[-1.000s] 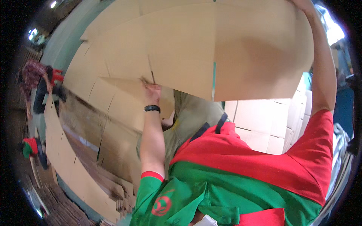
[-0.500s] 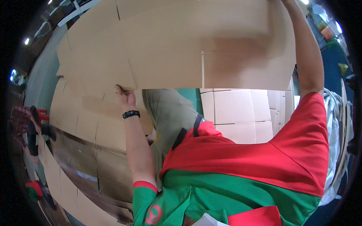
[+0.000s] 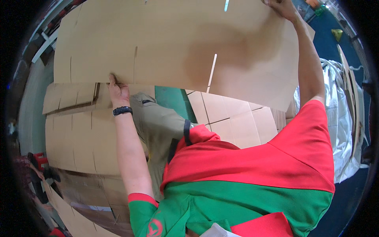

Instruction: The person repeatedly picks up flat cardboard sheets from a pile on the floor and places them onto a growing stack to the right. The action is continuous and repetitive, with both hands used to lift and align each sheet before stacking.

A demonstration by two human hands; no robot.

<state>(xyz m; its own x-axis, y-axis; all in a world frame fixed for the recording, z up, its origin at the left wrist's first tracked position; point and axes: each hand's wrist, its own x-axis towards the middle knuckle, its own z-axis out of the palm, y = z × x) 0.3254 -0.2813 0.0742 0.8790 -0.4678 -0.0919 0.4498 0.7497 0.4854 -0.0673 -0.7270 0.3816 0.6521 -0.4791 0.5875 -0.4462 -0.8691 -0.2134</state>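
A wide brown cardboard sheet (image 3: 169, 47), with narrow slots and crease lines, spans the upper part of the view. My left hand (image 3: 119, 93), with a black watch on its wrist, grips the sheet's near edge, thumb on top and fingers hidden beneath. At the upper right my right hand (image 3: 282, 8) is closed on the sheet's far part, its fingers curled and partly cut off by the frame. The sheet slants a little, its right end lower in the picture. Light shows through two slots.
Stacked slotted cardboard (image 3: 81, 138) lies to the left, below the held sheet. Paler creased cardboard (image 3: 241, 122) sits beyond my waist. At right are a silvery plastic cover (image 3: 335, 114) and upright boards (image 3: 349, 87). Another person (image 3: 33, 173) is at the far left, beside something red.
The sheet has turned clockwise and shifted left with both hands. More of my right hand now shows. The whole view has shifted, baring more of the stack at left.
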